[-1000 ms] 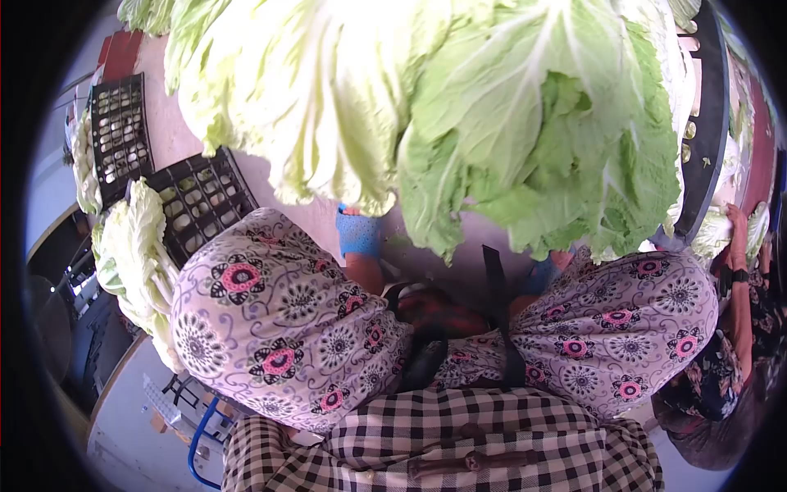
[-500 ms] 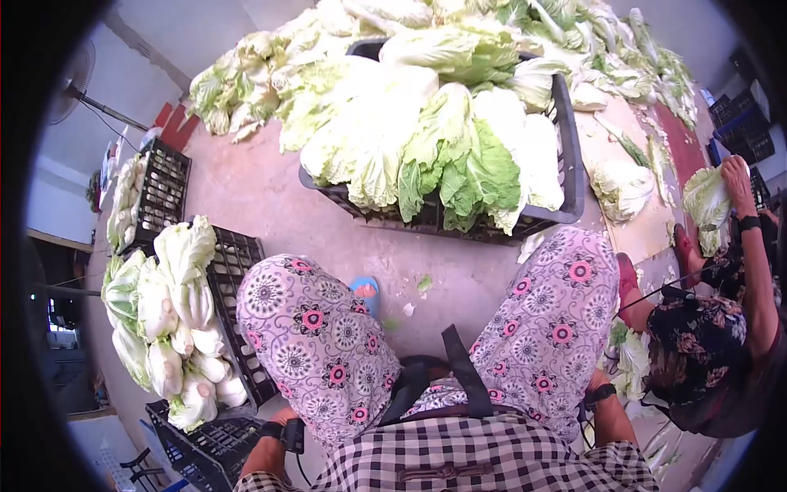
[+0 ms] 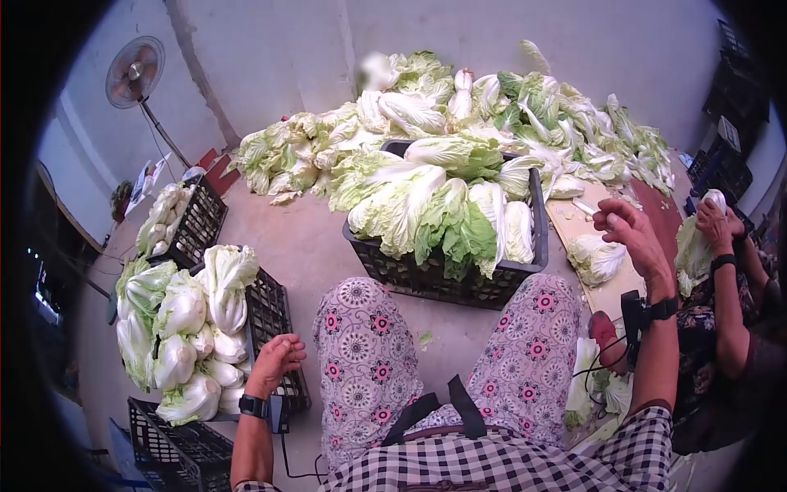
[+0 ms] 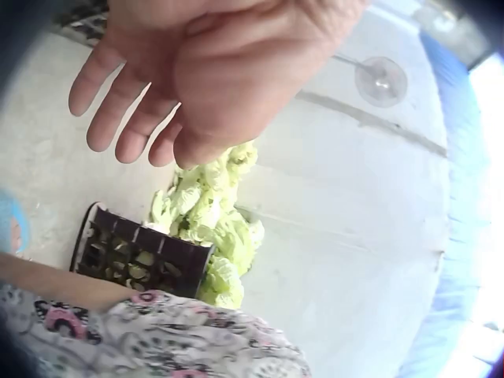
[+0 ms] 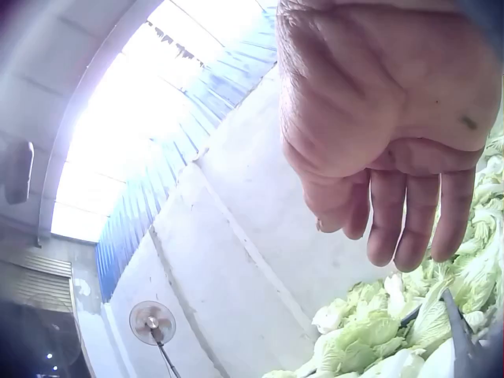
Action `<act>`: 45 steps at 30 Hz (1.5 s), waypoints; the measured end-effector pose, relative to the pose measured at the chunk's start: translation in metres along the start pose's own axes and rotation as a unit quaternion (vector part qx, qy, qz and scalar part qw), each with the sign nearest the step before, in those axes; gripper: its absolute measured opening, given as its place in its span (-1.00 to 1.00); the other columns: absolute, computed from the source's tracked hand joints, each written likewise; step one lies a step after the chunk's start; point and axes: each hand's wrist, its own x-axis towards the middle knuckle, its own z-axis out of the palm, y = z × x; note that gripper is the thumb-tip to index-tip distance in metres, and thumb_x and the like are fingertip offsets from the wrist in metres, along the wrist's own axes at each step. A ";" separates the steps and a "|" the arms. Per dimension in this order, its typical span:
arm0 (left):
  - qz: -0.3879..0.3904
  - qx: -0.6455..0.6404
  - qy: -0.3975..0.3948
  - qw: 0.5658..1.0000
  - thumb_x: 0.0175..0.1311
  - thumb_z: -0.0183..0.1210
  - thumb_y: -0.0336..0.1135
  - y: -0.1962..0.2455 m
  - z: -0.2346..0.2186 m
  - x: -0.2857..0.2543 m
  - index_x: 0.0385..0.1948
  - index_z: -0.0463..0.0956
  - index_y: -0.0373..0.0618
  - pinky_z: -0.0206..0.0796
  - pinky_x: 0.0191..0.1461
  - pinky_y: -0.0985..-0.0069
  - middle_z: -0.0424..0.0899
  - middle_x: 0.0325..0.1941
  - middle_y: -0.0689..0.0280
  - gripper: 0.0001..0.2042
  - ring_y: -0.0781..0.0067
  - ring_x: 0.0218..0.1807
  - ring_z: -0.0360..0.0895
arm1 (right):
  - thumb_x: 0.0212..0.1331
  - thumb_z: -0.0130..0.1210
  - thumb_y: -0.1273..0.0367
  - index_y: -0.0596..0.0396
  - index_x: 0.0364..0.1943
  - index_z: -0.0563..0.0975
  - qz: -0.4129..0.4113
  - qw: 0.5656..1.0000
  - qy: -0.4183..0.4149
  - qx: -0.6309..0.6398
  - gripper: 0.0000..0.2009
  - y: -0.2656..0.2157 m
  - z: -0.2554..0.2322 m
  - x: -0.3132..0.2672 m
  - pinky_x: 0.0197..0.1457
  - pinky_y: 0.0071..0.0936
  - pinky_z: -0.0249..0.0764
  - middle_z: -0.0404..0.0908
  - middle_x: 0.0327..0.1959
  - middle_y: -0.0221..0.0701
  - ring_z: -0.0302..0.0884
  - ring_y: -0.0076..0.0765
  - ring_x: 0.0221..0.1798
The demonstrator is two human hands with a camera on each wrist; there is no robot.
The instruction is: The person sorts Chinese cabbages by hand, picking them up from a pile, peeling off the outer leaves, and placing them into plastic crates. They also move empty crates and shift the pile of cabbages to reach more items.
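Pale-green, long-leaved cabbages overfill the slatted black plastic crate, leaves draping over its near rim. Left grip: near-left of crate. Right grip: raised, off its right side. Both relaxed, fingers loosely bent, clamped on nothing. For handling I'd cup each one by the firm white base, both grips; outer leaves look likely to tear. Crate sits on dull pinkish-grey floor. Large leafy green-white heap behind it, pale plain wall beyond, round-headed pedestal fan far back-left.
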 end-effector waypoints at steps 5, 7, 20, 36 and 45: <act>0.184 0.125 0.012 0.975 0.29 0.01 -0.19 0.105 0.033 0.064 -0.03 0.43 -0.09 0.36 -0.16 0.61 0.57 -0.11 0.36 -0.71 0.61 -0.18 0.52 | 0.21 0.00 0.19 0.13 0.08 0.37 0.036 0.998 -0.012 0.046 -0.58 -0.009 0.027 0.069 -0.12 -0.52 0.42 0.53 -0.11 -0.36 0.50 -0.49 -0.12; 0.266 0.193 0.000 0.944 0.26 0.04 -0.23 0.137 0.060 0.098 -0.04 0.45 -0.17 0.36 -0.07 0.53 0.57 -0.09 0.32 -0.70 0.48 -0.13 0.53 | 0.19 0.00 0.17 0.14 0.12 0.33 0.065 0.997 -0.035 0.025 -0.52 -0.016 0.050 0.088 -0.14 -0.48 0.41 0.49 -0.06 -0.33 0.49 -0.46 -0.13; 0.355 0.540 -0.027 0.762 0.05 0.09 0.28 0.186 0.224 0.232 0.13 0.30 -0.22 0.18 0.21 0.23 0.39 0.13 -0.09 -0.23 -0.01 0.19 0.33 | 0.13 0.05 0.26 0.34 0.10 0.34 0.028 0.989 -0.127 -0.075 -0.49 0.012 0.131 0.153 0.18 -0.35 0.31 0.47 0.04 -0.04 0.42 -0.15 0.12; 0.222 0.441 -0.065 0.867 -0.02 0.26 0.03 0.184 0.247 0.264 0.01 0.32 -0.41 0.34 -0.01 0.36 0.53 -0.05 -0.13 -0.31 0.13 -0.12 0.56 | 0.12 0.02 0.32 0.29 -0.03 0.45 -0.016 0.994 -0.102 0.025 -0.62 0.057 0.175 0.140 0.05 -0.40 0.40 0.57 -0.13 -0.15 0.52 -0.26 -0.06; 0.314 0.120 -0.092 0.937 0.01 0.25 -0.42 0.192 0.240 0.224 -0.02 0.30 -0.27 0.34 0.00 0.54 0.54 -0.11 0.21 -0.53 0.49 -0.11 0.49 | 0.10 0.13 0.23 0.24 0.01 0.41 -0.063 0.997 -0.023 0.035 -0.55 0.050 0.171 0.129 0.09 -0.39 0.40 0.56 -0.10 -0.13 0.52 -0.24 -0.02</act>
